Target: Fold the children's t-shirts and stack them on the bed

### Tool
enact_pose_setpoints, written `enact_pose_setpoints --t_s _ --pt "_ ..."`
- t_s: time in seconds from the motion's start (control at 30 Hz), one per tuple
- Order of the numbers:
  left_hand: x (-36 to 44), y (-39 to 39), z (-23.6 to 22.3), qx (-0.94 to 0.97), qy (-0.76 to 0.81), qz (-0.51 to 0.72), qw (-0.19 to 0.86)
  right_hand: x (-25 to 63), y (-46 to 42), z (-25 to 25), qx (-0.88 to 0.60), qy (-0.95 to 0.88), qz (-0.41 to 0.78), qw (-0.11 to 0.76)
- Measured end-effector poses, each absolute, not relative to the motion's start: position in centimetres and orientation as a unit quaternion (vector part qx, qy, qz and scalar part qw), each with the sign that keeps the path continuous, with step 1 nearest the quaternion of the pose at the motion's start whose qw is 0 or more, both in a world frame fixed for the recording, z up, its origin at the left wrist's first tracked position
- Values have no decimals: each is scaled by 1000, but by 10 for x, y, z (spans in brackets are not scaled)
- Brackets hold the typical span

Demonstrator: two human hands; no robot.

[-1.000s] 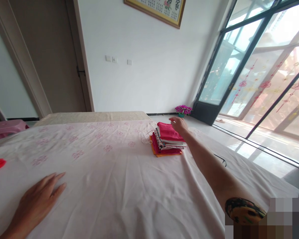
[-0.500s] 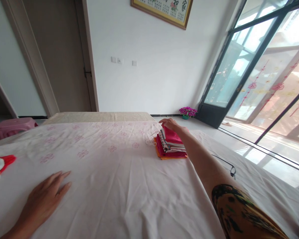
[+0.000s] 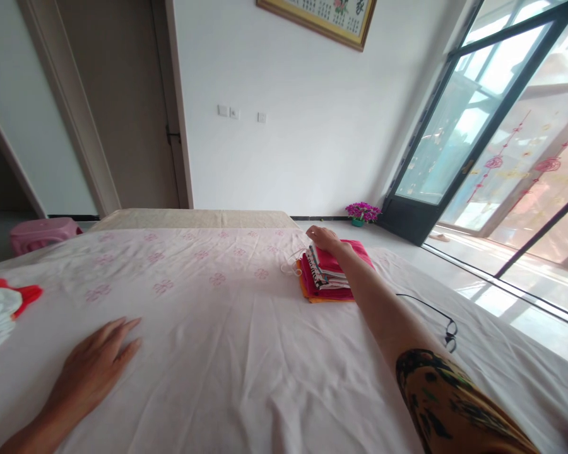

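Note:
My right hand (image 3: 325,238) reaches far across the table and rests palm down on top of a stack of folded cloths (image 3: 326,277) in red, pink, orange and a black-and-white print. Its fingers lie flat over the stack's far left corner. My left hand (image 3: 94,367) lies flat and open on the white sheet with pink flowers (image 3: 208,328) near the front left. A white and red cloth (image 3: 0,309) sits at the left edge, apart from both hands.
A thin black cord (image 3: 435,312) lies on the sheet to the right of my forearm. A pink stool (image 3: 42,232) stands at the left beyond the table. A pot of purple flowers (image 3: 362,212) sits on the floor by the glass door (image 3: 454,126).
My right hand moved left from the stack's right side onto its top far corner and settled there. My left hand stayed flat on the sheet. The view shifted slightly.

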State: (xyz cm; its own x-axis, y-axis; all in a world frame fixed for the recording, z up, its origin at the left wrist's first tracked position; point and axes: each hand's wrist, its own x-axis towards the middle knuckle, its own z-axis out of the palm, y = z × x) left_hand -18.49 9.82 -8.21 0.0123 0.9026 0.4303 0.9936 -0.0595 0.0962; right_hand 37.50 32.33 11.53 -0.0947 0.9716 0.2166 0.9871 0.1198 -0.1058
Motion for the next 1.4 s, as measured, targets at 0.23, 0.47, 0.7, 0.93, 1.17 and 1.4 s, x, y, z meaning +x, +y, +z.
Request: enact_pose_setpoints --t_s 0.23,0.47,0.7,0.93,1.17,1.4 --pt "-186 100 -82 -706 -669 -199 117 363 312 118 -677 -732 -23 70" --pt "-184 98 -80 -710 -666 -198 114 373 291 114 -690 -722 -38 21" --pt "-172 90 -64 -694 -686 -200 88 370 285 75 -675 -732 -91 -21" --pt "-174 89 -46 -664 -691 -284 28 377 288 86 -665 -742 -65 52" --pt "-234 82 -5 -481 -796 -343 131 299 199 95 -517 -788 -115 313" --pt "-332 57 21 -331 -892 -297 84 229 134 10 -413 -840 177 303"
